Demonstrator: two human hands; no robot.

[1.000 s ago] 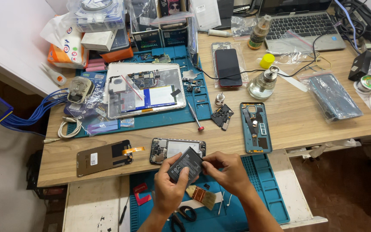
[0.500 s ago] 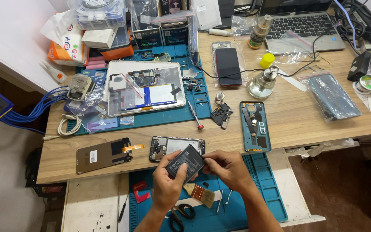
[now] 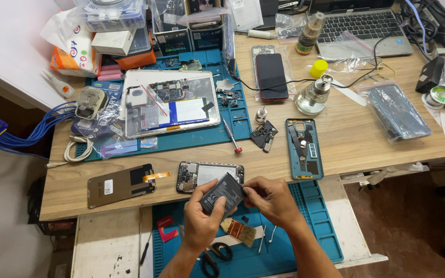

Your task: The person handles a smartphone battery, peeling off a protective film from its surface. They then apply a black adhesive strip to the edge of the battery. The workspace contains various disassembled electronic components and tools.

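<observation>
Dark flat phone battery [image 3: 222,192], tilted, held above blue mat edge.

A white cardboard box [image 3: 112,41] stands in the upper left of the frame; two dark printed boxes [image 3: 189,38] stand beside it; a black phone screen [image 3: 271,76] lies at upper centre.

Both hands, the left hand [image 3: 202,219] and the right hand [image 3: 274,202], are bare: no gloves, rings or watch show on fingers or wrists. The forearms rising from the lower edge of the view are uncovered too, with no sleeve reaching into sight. Fingernails are short and unpainted.
</observation>
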